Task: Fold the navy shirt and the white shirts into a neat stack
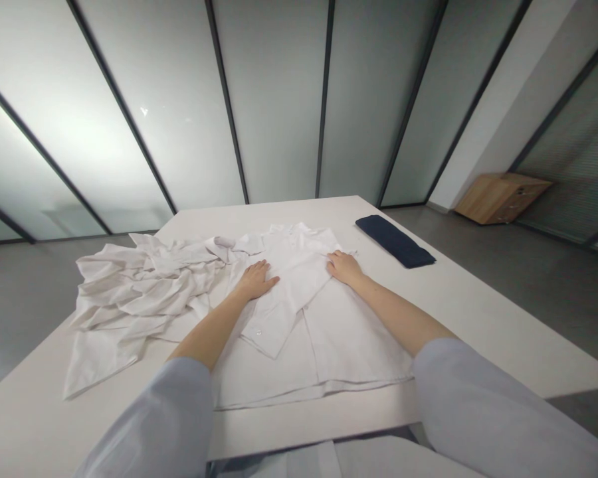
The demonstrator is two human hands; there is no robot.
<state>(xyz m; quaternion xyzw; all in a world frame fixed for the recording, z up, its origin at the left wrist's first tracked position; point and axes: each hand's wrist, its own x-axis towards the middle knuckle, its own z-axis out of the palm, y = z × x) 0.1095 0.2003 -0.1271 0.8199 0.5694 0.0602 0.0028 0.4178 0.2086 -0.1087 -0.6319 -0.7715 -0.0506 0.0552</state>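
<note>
A white button-up shirt [339, 338] lies spread on the table, its collar at the far end and its hem towards me. One sleeve is folded diagonally across the front, with the buttoned cuff near the lower left. My left hand [255, 280] rests palm down on the shirt's left side, fingers stretched out and thumb apart. At the right edge, near the shoulder, my right hand [345, 267] has its fingers curled on the fabric, closed on the shirt. The fingertips are partly hidden.
To the left, a crumpled heap of white garments [144, 285] partly hangs over the edge of the white table [498, 332]. A folded dark navy cloth [395, 240] lies at the back right. Beyond stand frosted glass panels [279, 99] and a wooden cabinet [498, 197] on the floor.
</note>
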